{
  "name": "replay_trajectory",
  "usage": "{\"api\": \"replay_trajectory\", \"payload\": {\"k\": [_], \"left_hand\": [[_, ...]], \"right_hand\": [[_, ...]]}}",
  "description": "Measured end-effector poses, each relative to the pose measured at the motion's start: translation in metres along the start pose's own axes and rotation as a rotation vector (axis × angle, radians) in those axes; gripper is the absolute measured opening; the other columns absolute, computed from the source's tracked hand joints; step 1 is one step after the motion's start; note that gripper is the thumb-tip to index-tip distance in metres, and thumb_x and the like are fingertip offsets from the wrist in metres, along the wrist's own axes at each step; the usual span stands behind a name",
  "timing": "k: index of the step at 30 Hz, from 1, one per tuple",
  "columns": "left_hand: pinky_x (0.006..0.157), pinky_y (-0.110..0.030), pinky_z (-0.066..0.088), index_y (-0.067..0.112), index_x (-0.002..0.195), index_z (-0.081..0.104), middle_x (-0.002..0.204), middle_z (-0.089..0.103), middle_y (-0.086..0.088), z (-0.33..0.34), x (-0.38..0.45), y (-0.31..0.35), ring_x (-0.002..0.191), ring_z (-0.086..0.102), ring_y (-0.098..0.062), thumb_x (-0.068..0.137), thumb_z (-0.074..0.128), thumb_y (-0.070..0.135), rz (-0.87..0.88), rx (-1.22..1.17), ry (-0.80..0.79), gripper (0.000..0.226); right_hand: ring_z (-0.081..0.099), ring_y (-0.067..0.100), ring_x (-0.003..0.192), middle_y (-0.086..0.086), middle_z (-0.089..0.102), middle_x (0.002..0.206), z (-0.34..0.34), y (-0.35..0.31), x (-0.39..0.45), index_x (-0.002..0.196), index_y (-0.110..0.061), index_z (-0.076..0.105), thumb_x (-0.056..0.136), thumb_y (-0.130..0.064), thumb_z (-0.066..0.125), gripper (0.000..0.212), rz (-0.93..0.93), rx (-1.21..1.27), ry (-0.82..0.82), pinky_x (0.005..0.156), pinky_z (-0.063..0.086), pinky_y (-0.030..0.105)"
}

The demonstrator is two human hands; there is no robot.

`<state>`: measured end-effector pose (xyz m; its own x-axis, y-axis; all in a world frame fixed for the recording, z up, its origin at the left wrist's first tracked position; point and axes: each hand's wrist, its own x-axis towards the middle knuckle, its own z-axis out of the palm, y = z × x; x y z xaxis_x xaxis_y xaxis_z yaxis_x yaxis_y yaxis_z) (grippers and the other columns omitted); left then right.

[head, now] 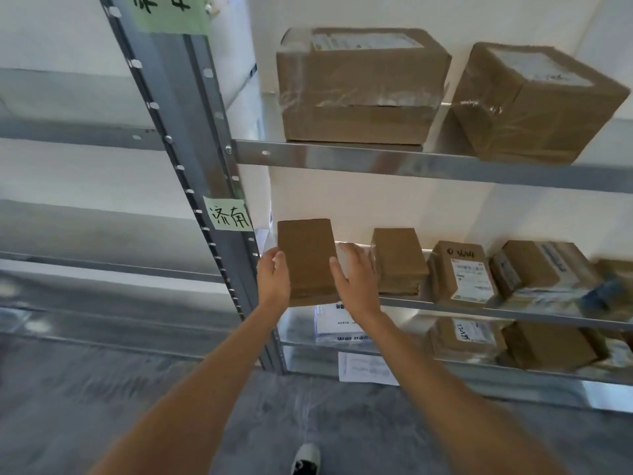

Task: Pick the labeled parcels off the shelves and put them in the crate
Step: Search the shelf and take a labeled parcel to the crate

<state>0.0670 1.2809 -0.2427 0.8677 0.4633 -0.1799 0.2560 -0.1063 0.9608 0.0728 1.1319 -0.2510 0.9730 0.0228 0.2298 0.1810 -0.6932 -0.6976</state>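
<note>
A flat brown cardboard parcel (pixel 306 258) sits at the left end of the middle shelf (pixel 479 311), its front edge over the shelf rail. My left hand (pixel 274 279) grips its left side, thumb on top. My right hand (pixel 356 277) holds its right side, fingers reaching toward the shelf behind. No label shows on its top face. To its right stand another plain parcel (pixel 399 260) and a parcel with a white label (pixel 462 274). The crate is out of view.
Two large taped boxes (pixel 359 87) (pixel 534 101) sit on the upper shelf. More labeled parcels (pixel 551 272) fill the middle shelf's right end and the lower shelf (pixel 466 337). A green note (pixel 228 214) hangs on the metal upright (pixel 191 132). My shoe (pixel 306 459) stands on grey floor.
</note>
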Motion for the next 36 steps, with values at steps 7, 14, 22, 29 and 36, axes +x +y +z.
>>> {"api": "replay_trajectory", "payload": {"k": [7,14,22,29,36], "left_hand": [[0.114,-0.041,0.031,0.021,0.149,0.033,0.147,0.041,-0.003,0.009,0.042,-0.035,0.134,0.041,-0.025,0.103,0.029,0.040,-0.251,-0.005,-0.158,0.050],[0.100,-0.037,0.043,0.026,0.140,0.046,0.129,0.058,0.001,0.017,0.064,-0.058,0.117,0.055,-0.020,0.099,0.028,0.054,-0.469,-0.240,-0.157,0.053],[0.070,-0.026,0.047,0.020,0.106,0.063,0.087,0.065,0.004,0.010,0.079,-0.073,0.080,0.058,-0.012,0.100,0.037,0.033,-0.623,-0.332,-0.140,0.030],[0.063,-0.028,0.046,0.018,0.108,0.060,0.091,0.060,0.003,0.018,0.081,-0.057,0.077,0.055,-0.012,0.100,0.041,0.032,-0.720,-0.437,-0.203,0.024],[0.084,-0.050,0.053,0.020,0.117,0.060,0.102,0.068,-0.006,0.036,0.076,-0.048,0.089,0.063,-0.026,0.099,0.047,0.030,-0.606,-0.456,-0.351,0.023]], "right_hand": [[0.032,0.021,0.145,0.002,0.031,0.159,0.051,0.020,0.025,0.153,-0.019,0.028,0.103,-0.041,0.041,0.056,0.240,0.070,-0.155,0.118,0.030,0.041],[0.037,0.016,0.140,0.001,0.037,0.155,0.074,0.030,0.030,0.155,-0.024,0.026,0.104,-0.036,0.042,0.055,0.319,0.216,-0.152,0.117,0.031,0.035],[0.042,0.010,0.132,-0.001,0.043,0.150,0.072,0.047,0.027,0.154,-0.023,0.029,0.106,-0.031,0.036,0.049,0.314,0.307,-0.135,0.114,0.034,0.030],[0.047,0.026,0.126,0.009,0.051,0.139,0.057,0.059,0.040,0.133,-0.011,0.060,0.099,-0.017,0.042,0.039,0.195,-0.020,0.044,0.109,0.039,0.049],[0.062,0.018,0.112,0.000,0.065,0.124,0.028,0.038,0.056,0.135,-0.022,0.055,0.088,-0.051,0.063,0.056,0.651,0.739,-0.153,0.099,0.051,0.036]]}}
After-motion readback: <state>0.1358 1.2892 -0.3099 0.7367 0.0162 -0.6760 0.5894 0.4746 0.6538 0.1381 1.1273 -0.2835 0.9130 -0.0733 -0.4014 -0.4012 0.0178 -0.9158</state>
